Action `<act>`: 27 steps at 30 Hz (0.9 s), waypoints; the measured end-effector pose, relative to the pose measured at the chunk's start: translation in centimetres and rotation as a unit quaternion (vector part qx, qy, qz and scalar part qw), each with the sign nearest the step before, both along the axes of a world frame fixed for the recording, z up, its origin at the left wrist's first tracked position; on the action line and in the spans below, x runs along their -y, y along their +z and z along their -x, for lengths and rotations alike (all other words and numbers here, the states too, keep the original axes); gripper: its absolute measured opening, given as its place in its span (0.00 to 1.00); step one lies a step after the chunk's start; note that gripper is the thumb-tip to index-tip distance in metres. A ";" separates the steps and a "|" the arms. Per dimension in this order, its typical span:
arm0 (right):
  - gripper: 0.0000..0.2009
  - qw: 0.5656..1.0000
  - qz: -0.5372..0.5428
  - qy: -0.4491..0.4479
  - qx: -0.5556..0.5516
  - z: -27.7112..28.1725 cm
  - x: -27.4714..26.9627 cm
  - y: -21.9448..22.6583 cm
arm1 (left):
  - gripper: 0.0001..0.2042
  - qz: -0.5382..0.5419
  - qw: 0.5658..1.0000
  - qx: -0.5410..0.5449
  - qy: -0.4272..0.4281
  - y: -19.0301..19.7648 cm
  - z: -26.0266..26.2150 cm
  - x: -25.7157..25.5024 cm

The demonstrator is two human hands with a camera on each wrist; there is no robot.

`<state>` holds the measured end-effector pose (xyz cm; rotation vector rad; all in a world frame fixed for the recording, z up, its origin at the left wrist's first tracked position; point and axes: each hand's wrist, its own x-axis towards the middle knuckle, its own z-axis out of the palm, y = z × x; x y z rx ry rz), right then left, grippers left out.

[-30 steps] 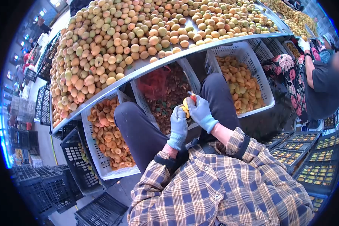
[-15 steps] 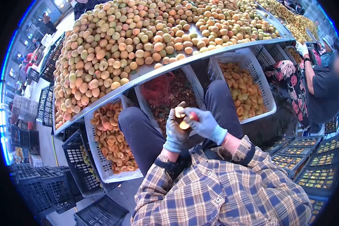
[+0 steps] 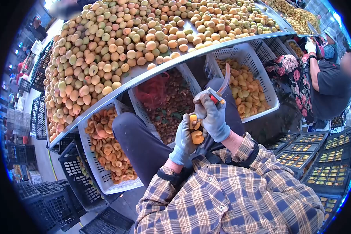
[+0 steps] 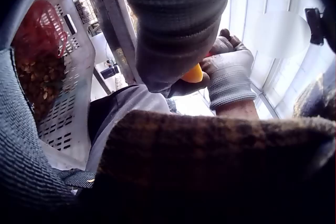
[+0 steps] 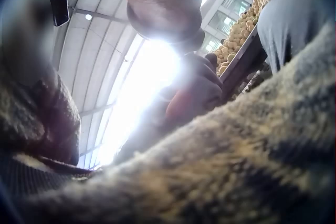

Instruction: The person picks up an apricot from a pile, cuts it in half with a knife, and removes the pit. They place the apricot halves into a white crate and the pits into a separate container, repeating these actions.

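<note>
My gloved left hand (image 3: 182, 138) holds an opened apricot in the head view. One half (image 3: 197, 137) lies cut side up at the palm, and another orange piece (image 3: 193, 119) shows by the fingertips. Close on the right, my gloved right hand (image 3: 213, 119) grips a knife by its red handle (image 3: 213, 99). The curved blade (image 3: 226, 80) points up and away from me. In the left wrist view, an orange apricot piece (image 4: 193, 74) peeks out below the left hand (image 4: 176, 40). Glare and sleeve hide most of the right wrist view.
Whole apricots (image 3: 105, 50) cover the sloping table ahead. Beneath its metal edge (image 3: 160, 70), white crates hold apricot halves (image 3: 109, 152) at left, pits (image 3: 171, 105) between my knees and more halves (image 3: 245, 89) at right. A person (image 3: 331, 85) sits at right, beside trays of fruit (image 3: 327, 171).
The hands were together on the apricot, which then came apart into halves. Now the right hand has lifted and turned, swinging the knife blade upward, while the left keeps the pieces.
</note>
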<state>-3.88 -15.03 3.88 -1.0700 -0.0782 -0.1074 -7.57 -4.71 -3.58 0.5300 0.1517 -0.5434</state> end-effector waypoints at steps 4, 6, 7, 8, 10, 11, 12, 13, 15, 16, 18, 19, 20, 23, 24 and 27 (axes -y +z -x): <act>0.13 0.992 0.092 -0.063 0.065 0.1 -0.5 -0.6 | 0.21 -0.044 0.996 -0.023 0.072 -1.1 0.3 1.3; 0.12 0.983 0.134 -0.076 0.101 0.1 -0.8 -0.7 | 0.21 -0.076 0.992 0.011 0.100 -1.3 0.5 1.7; 0.12 0.983 0.133 -0.076 0.100 0.1 -0.9 -0.9 | 0.21 -0.107 0.985 0.044 0.129 -1.5 0.6 1.8; 0.10 0.990 0.103 -0.055 0.073 0.0 -1.0 -1.2 | 0.20 -0.140 0.979 0.057 0.139 -1.8 0.6 1.7; 0.08 0.998 0.056 -0.031 0.028 -0.3 -1.3 -1.6 | 0.20 -0.107 0.981 0.031 0.158 -1.7 0.7 2.0; 0.08 0.998 0.054 -0.032 0.027 -0.5 -1.4 -1.7 | 0.20 -0.070 0.982 0.004 0.178 -1.7 0.7 2.2; 0.08 0.999 -0.016 -0.024 -0.015 -0.9 -1.5 -1.4 | 0.19 -0.104 0.974 0.034 0.200 -1.6 0.7 2.1; 0.09 0.995 -0.087 -0.017 -0.056 -1.3 -1.6 -1.3 | 0.19 -0.109 0.974 0.034 0.197 -1.7 0.6 1.9; 0.11 0.970 -0.200 -0.035 -0.136 -2.4 -1.4 -1.3 | 0.19 -0.117 0.968 0.034 0.218 -1.9 0.3 1.4; 0.10 0.968 -0.211 -0.029 -0.134 -2.5 -1.2 -2.0 | 0.18 -0.113 0.966 0.035 0.229 -1.5 0.4 1.7; 0.08 0.980 -0.160 -0.046 -0.107 -2.4 -1.6 -2.4 | 0.18 -0.144 0.963 0.021 0.226 -2.7 0.7 1.6; 0.06 0.989 -0.098 -0.069 -0.082 -1.8 -2.2 -2.0 | 0.18 -0.171 0.958 0.004 0.229 -2.6 0.5 1.8; 0.03 0.996 0.030 -0.057 0.056 -1.6 -2.3 -3.3 | 0.20 -0.117 0.970 -0.027 0.212 -2.4 0.5 2.0; 0.02 0.944 0.223 -0.032 0.242 0.0 -2.5 -1.9 | 0.19 -0.229 0.935 0.048 0.266 -9.6 1.9 1.5; 0.02 0.924 0.263 -0.011 0.278 0.0 -2.2 -1.6 | 0.18 -0.279 0.910 0.085 0.296 -9.3 1.6 1.3; 0.04 0.944 0.237 -0.013 0.230 -0.1 -2.6 -2.0 | 0.18 -0.444 0.821 0.248 0.260 -7.0 1.2 0.4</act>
